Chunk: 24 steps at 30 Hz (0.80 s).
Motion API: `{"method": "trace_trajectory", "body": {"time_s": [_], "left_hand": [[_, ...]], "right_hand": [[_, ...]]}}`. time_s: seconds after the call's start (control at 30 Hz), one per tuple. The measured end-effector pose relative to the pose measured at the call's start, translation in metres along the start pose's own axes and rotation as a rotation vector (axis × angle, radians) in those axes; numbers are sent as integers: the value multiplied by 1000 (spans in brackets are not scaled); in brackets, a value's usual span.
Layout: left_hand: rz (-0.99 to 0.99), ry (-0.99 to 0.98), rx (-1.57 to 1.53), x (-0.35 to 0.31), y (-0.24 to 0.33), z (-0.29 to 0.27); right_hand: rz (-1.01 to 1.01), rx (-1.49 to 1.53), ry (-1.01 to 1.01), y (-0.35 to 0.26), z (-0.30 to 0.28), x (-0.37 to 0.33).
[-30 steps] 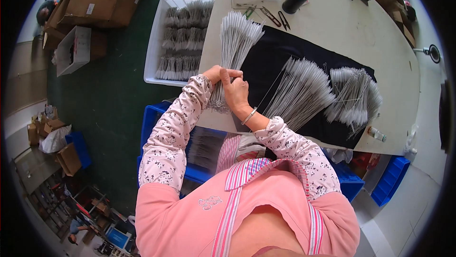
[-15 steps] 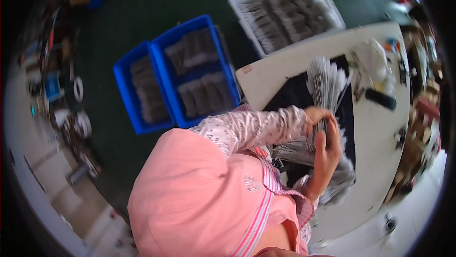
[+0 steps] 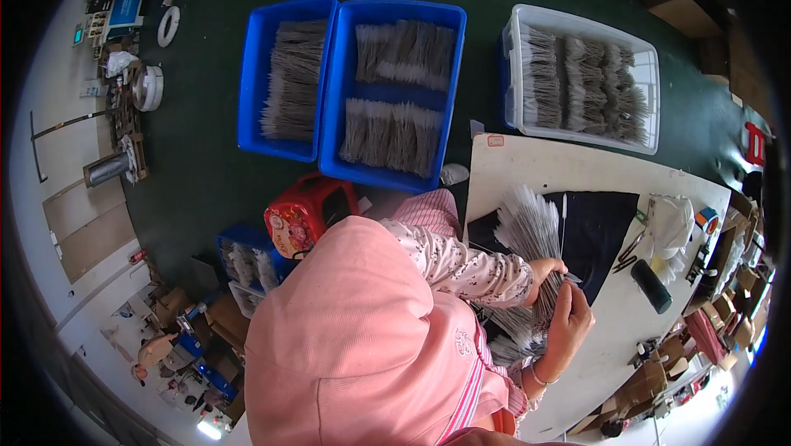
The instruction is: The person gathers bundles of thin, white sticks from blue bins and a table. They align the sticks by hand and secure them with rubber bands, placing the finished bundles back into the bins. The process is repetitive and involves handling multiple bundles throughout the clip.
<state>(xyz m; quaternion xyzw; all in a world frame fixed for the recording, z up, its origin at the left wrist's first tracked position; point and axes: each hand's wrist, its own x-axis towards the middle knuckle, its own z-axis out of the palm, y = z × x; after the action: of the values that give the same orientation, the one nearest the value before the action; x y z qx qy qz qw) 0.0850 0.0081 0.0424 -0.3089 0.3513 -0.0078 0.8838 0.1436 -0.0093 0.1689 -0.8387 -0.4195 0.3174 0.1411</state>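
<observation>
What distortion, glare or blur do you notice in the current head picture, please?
Head view: fisheye bending bows the table edge; corners are black; glare whitens the lower-right rim; a light glows at lower left; the bundle looks fairly sharp.

No text can be read, the label (image 3: 495, 141) on the table (image 3: 577, 166) included.

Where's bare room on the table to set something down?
Bare tabletop: between the dark cloth and the edge facing the white bin, and between the right hand and the dark bottle. It's crowded around the left hand, with its wire bundle and more wires nearby, and beside the bottle, where the cap and snips lie.
</observation>
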Motion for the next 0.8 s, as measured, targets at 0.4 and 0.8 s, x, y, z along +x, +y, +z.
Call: {"method": "trace_trajectory", "body": {"time_s": [0.4,0.8], "left_hand": [[-74,-44,53,28,28,-4],[175,-145,395,17,11,-56]], "right_hand": [[-222,-72,-44,-3,-4,27],[-472,-192,183,16,34,-64]]}}
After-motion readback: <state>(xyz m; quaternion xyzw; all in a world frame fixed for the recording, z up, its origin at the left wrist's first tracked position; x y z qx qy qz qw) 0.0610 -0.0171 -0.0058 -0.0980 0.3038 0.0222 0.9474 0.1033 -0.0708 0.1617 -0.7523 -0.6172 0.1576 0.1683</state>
